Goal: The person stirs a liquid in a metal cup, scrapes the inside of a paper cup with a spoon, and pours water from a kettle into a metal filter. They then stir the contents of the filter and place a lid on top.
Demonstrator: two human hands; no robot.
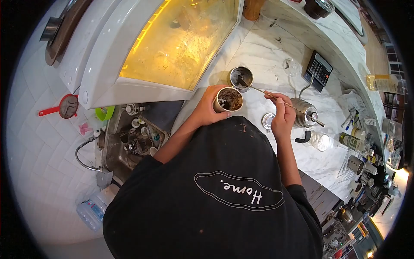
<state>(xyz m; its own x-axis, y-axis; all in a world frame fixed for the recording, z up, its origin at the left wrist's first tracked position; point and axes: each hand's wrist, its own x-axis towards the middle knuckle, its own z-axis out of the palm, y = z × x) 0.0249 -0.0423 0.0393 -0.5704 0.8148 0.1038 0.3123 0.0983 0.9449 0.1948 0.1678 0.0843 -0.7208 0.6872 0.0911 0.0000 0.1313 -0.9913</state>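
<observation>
White, grey-veined surface [263,47] lay under the work in the head view. Left hand [207,108] was curled around a paper cup [220,106], thumb at the near side, fingers wrapped on the wall; mouth faced the camera, dark brown matter coating the inside. Right hand [281,113] was pinched closed on the handle of a long thin spoon [258,90], its dark head down inside a round metal container [233,72] with dark contents. Container stood on the surface just beyond the cup; could not tell whether the two touched. Metal canister [298,106] stood beside the right hand, under the handle's far end; small round lid [268,122] lay near. Farther off: calculator [320,70], clear glass vessel [320,141], yellow-lit case [172,39]. Cluttered sink [113,151] at left.
</observation>
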